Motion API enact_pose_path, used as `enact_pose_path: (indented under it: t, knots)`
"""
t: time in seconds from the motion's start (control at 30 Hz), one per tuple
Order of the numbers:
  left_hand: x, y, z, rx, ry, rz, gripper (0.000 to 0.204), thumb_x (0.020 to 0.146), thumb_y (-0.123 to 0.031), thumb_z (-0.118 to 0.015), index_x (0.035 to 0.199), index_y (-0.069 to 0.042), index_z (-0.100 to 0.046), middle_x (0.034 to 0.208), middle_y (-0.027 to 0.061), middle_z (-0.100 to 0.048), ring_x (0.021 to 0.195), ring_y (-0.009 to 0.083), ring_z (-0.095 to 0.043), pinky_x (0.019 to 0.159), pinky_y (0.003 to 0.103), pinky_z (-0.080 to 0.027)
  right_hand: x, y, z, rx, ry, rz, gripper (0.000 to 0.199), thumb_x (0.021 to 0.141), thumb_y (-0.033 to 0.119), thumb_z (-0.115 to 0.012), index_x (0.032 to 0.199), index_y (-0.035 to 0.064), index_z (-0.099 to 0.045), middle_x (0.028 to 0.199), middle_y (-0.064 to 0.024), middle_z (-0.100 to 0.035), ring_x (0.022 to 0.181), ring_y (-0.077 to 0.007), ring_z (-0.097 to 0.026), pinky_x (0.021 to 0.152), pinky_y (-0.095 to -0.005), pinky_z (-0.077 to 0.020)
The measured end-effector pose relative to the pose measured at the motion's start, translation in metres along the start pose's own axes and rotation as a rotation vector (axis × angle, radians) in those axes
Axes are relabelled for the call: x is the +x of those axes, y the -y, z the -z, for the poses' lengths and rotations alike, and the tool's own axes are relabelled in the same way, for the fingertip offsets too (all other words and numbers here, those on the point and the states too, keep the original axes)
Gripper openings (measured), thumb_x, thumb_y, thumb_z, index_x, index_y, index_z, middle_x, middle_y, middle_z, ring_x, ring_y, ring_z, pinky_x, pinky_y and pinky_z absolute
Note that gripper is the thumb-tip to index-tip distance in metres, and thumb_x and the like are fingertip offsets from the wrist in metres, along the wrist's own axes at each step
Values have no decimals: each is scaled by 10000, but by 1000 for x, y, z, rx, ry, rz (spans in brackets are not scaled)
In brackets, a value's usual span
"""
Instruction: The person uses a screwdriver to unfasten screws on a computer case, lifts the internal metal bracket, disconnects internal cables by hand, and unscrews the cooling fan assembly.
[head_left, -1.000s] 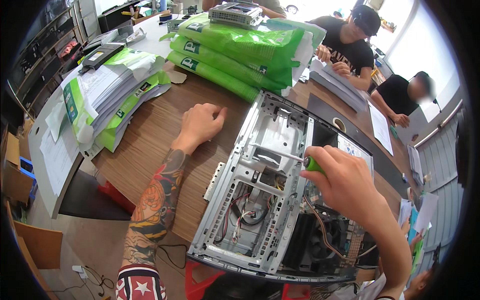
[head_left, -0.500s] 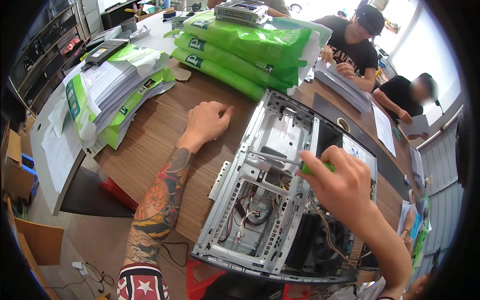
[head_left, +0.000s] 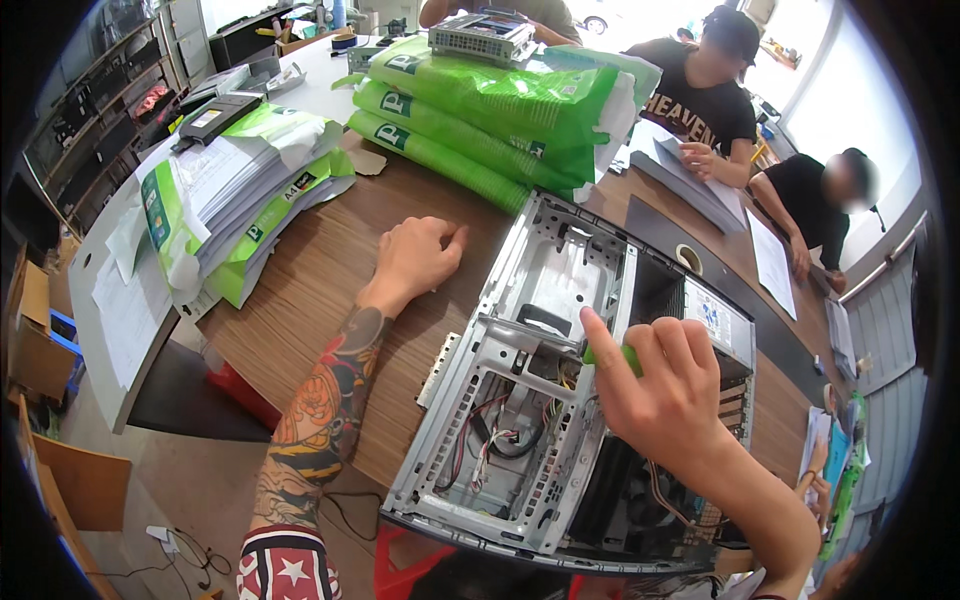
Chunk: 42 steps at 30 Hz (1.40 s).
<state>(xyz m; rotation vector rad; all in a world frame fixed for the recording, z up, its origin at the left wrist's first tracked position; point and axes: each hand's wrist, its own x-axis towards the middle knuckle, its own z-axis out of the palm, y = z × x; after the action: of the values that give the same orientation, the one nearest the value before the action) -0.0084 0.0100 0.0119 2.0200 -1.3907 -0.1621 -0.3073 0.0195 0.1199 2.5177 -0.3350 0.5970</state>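
Observation:
An opened desktop computer case [head_left: 560, 275] lies on the wooden table, its metal frame and inner cables exposed. My right hand [head_left: 660, 385] is closed round the green handle of a screwdriver [head_left: 629, 360] above the middle of the case. The index finger stretches forward along it. The shaft points left, low over the metal frame; whether its tip touches is hard to make out. To the left of the case, my left hand [head_left: 415, 258] rests on the table with fingers curled and nothing seen in them.
Green paper packs [head_left: 480, 120] are stacked beyond the case, with a metal drive-like unit [head_left: 482, 38] on top. An opened paper pack [head_left: 245, 205] lies at left, bearing a black device [head_left: 217, 118]. A tape roll [head_left: 689, 257] stands at right. Two co-workers [head_left: 700, 100] handle papers.
My right hand has moved slightly down and left with the screwdriver, and its index finger is now stretched forward. My left hand has hardly moved.

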Motion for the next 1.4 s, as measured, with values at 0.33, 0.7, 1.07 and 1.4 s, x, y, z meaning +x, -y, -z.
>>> enact_pose_path:
  t: [0.33, 0.7, 1.07, 1.4]
  knots:
    - [0, -3, 5, -37, 47, 16, 348, 934, -395, -592, 930, -96, -771, 828, 177, -708, 811, 406, -669, 727, 477, -519, 1, -5, 7, 78, 28, -44, 533, 660, 7, -710, 1177, 134, -734, 787, -22, -516, 611, -166, -529, 529, -323, -438]
    - [1, -1, 1, 32, -10, -49, 390, 949, -420, -546, 895, -110, -776, 660, 147, -690, 738, 362, -699, 746, 471, -532, 4, -8, 0, 160, 48, -62, 484, 740, 32, -672, 1217, 112, -703, 807, -38, -538, 664, -165, -554, 548, -296, -464]
    - [3, -1, -1, 33, 5, -42, 366, 943, -410, -560, 902, -122, -782, 709, 161, -703, 760, 381, -696, 741, 476, -530, 12, -13, 4, 451, 194, -120, 452, 794, 94, -690, 1234, 8, -636, 853, -103, -564, 718, -255, -611, 614, -360, -503]
    - [-5, 1, 0, 82, -14, -52, 357, 930, -399, -568, 871, -116, -776, 763, 180, -710, 765, 404, -691, 722, 502, -540, 76, -22, 50, 310, 363, 58, 309, 701, 14, -665, 990, 76, -754, 730, -77, -576, 657, -268, -607, 557, -407, -443]
